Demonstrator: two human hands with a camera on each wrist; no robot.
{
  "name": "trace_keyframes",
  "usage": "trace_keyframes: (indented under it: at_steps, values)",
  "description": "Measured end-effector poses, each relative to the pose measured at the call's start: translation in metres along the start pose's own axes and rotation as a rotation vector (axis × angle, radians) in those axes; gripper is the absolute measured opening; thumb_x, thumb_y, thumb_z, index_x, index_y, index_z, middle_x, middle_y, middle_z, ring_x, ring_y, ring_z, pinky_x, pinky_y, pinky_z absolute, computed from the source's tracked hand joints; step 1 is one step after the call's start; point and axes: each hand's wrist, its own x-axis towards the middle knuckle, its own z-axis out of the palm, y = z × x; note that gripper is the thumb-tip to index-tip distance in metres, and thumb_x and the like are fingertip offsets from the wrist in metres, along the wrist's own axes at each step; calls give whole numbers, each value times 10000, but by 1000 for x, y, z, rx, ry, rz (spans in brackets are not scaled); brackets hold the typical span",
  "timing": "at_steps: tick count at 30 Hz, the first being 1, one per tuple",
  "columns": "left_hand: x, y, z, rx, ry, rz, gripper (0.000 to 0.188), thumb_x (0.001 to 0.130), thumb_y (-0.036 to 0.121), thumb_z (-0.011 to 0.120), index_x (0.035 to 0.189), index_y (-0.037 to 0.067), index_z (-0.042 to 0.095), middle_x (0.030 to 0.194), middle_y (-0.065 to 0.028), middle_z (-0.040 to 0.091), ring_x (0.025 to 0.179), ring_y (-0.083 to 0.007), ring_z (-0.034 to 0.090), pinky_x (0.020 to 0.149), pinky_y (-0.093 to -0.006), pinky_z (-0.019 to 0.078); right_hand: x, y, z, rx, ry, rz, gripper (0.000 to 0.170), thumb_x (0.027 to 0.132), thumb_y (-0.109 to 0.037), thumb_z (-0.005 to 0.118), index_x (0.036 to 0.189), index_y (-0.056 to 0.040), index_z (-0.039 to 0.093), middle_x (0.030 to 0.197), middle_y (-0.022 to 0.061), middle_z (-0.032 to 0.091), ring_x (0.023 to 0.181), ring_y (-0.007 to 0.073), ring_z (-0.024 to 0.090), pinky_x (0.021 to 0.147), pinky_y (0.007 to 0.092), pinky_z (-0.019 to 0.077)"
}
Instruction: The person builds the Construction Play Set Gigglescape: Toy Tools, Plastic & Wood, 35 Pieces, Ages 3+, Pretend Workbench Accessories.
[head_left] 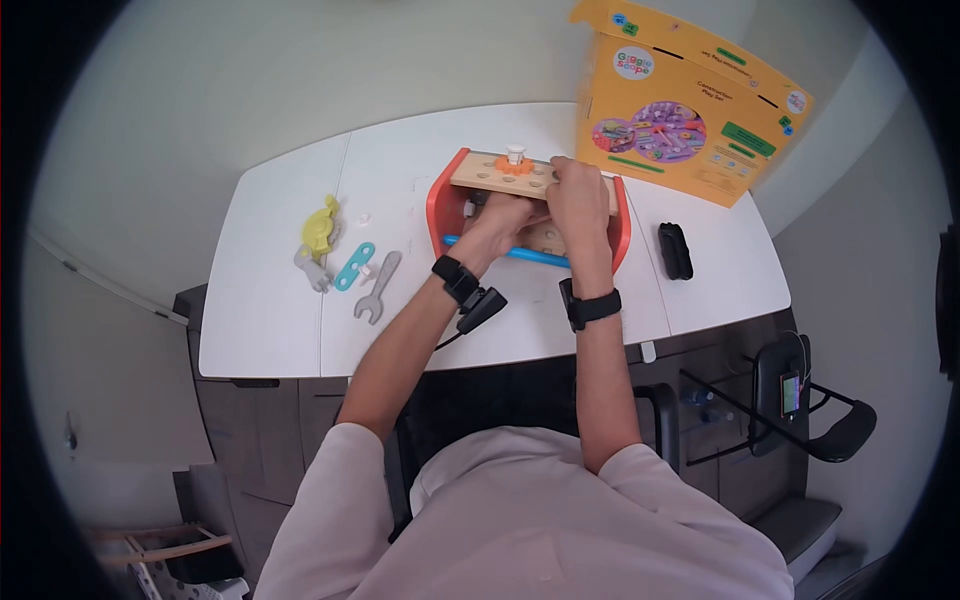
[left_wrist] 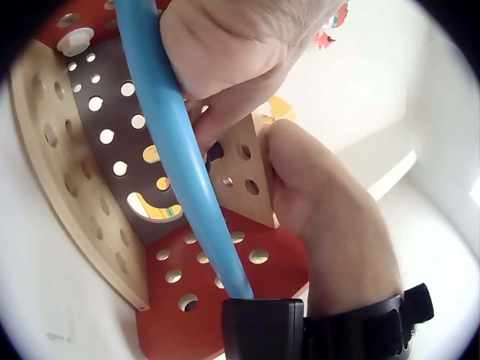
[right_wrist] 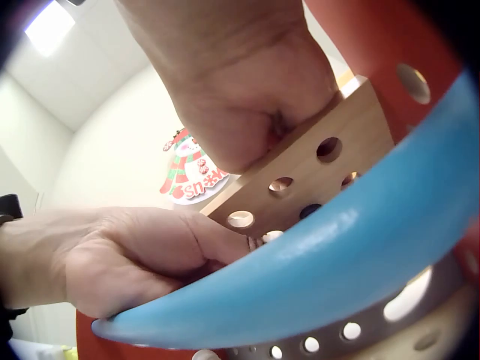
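Note:
A toy workbench with red side panels and a pegboard-like wooden top board stands in front of me. My left hand reaches in beneath that board, above the blue crossbar. Its fingertips are by a small white piece under the board, and I cannot tell whether they pinch it. My right hand grips the board at its right part from above, fingers curled over it. On the board sit an orange gear and a white bolt-like piece.
Left on the white table lie a yellow toy piece, a grey toy piece, a teal strip and a grey wrench. A black case lies right. Behind stands a yellow box.

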Motion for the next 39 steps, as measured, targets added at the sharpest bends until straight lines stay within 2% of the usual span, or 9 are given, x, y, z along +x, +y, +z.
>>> trace_keyframes:
  at_steps: [8, 11, 13, 19, 24, 28, 32, 34, 39]
  values:
    - [-13, 6, 10, 121, 21, 67, 353, 933, -53, 614, 1276, 1, 551, 1284, -116, 611, 1172, -211, 620, 978, -369, 550, 2, -4, -4, -15, -43, 20, 158, 736, 32, 629, 867, 37, 717, 826, 264, 690, 808, 431, 686, 735, 489, 562]
    - [-11, 6, 10, 84, 50, 43, 369, 927, -68, 612, 1283, 4, 552, 1295, -119, 606, 1179, -207, 614, 983, -361, 548, 3, -6, -7, -30, -48, 26, 170, 742, 25, 636, 887, 30, 724, 825, 257, 695, 805, 424, 692, 736, 485, 567]
    - [-1, -3, 4, 69, 65, 86, 457, 850, -137, 676, 1269, 6, 560, 1288, -117, 615, 1142, -237, 643, 966, -364, 585, 3, -4, -8, -58, -71, 11, 176, 747, 23, 638, 898, 29, 728, 822, 254, 697, 801, 421, 695, 737, 483, 570]
    - [0, -8, 4, -4, -26, 68, 394, 890, -101, 630, 1265, 7, 576, 1249, -107, 629, 1104, -218, 652, 969, -353, 549, 3, 1, -8, -87, -110, -15, 207, 787, 15, 630, 959, -7, 743, 913, 225, 715, 871, 402, 703, 767, 485, 572]
    - [-6, 4, 11, 155, 15, 42, 389, 878, -107, 634, 1248, 5, 592, 1221, -108, 645, 1093, -223, 663, 934, -338, 557, 7, 7, -4, -38, -89, 33, 144, 835, -12, 608, 911, -16, 729, 907, 227, 709, 880, 417, 692, 768, 504, 562]
    - [-15, -4, 14, 67, 58, 71, 382, 880, -104, 628, 1247, -2, 595, 1211, -117, 659, 1084, -229, 672, 932, -346, 562, 12, 13, -1, -37, -174, 85, 95, 842, -22, 614, 862, -4, 705, 878, 238, 699, 880, 432, 678, 767, 515, 550]
    - [-9, -8, 8, -40, -9, 86, 386, 893, -102, 621, 1264, -6, 578, 1215, -116, 662, 1106, -234, 671, 960, -362, 562, 3, 7, -5, 79, -62, 58, 72, 839, -24, 614, 817, 14, 671, 870, 244, 692, 897, 433, 662, 771, 509, 542]
    - [-1, -7, 13, -61, 33, 120, 410, 918, -88, 604, 1311, 5, 537, 1312, -113, 610, 1186, -229, 633, 986, -378, 550, 10, 4, -11, 2, -171, 107, 68, 838, -30, 624, 828, 11, 677, 865, 236, 688, 903, 429, 661, 769, 506, 544]
    - [5, -8, 10, -17, 38, -43, 417, 913, -107, 594, 1305, 24, 538, 1318, -114, 593, 1166, -233, 634, 999, -380, 556, 13, 13, -3, 37, -254, 154, 64, 832, -37, 647, 867, -5, 691, 924, 214, 694, 910, 413, 663, 798, 496, 544]
